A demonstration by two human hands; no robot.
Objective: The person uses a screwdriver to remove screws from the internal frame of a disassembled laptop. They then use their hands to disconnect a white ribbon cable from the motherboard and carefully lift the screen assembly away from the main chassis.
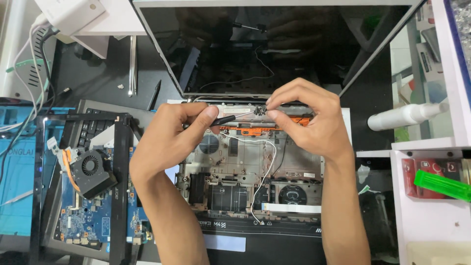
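Observation:
An opened laptop base (245,172) lies in front of me with its dark screen (265,44) tilted up behind. My left hand (171,132) grips black tweezers (228,118) whose tip points right toward a small dark part (260,111). My right hand (309,115) pinches that small part between thumb and forefinger, just above an orange strip (245,130) at the base's hinge edge. White and black wires (267,167) run down across the bare chassis from there.
A blue circuit board (81,216) with a black fan (91,169) sits at the left under a black bezel frame (120,196). A keyboard (93,127) lies behind it. A white bottle (407,115) and a green tool (441,185) rest on white shelves at the right.

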